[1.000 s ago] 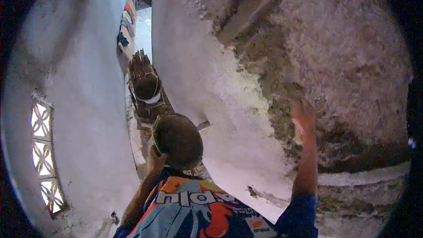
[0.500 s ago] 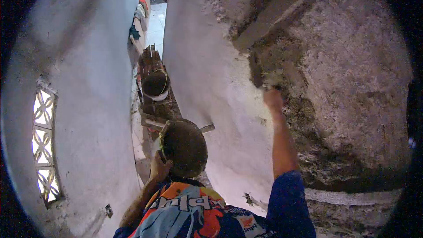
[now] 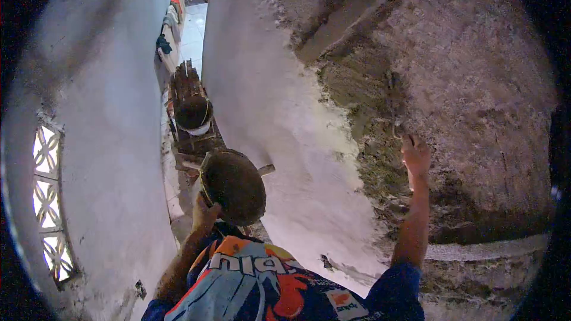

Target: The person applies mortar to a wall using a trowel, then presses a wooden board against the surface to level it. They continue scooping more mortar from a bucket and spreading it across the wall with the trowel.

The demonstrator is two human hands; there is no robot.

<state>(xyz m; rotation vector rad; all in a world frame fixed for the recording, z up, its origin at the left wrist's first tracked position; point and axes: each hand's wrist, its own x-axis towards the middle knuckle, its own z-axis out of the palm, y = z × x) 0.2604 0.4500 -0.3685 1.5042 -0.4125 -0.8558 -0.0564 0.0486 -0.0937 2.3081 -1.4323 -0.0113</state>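
My left hand (image 3: 206,213) is closed on the near rim of a round bucket (image 3: 235,187), its top filled with dark grey mortar, close in front of my chest. Out to the right, my right hand (image 3: 416,156) grips the handle of a trowel (image 3: 393,106). The trowel's narrow dark blade lies along the rough wall (image 3: 470,101), over damp, darker mortar (image 3: 363,101). That mortar borders a smooth pale stretch of wall (image 3: 285,119).
A second bucket (image 3: 195,113) with dark contents stands on wooden planks (image 3: 188,77) beyond the first. A left wall (image 3: 119,142) with a patterned vent block (image 3: 47,202) faces the work wall. Cloths (image 3: 169,24) hang farther off over a pale tiled floor (image 3: 193,30).
My right hand and the trowel have moved right across the wall, away from the pale edge. The left hand keeps hold of the bucket; the whole view has shifted slightly.
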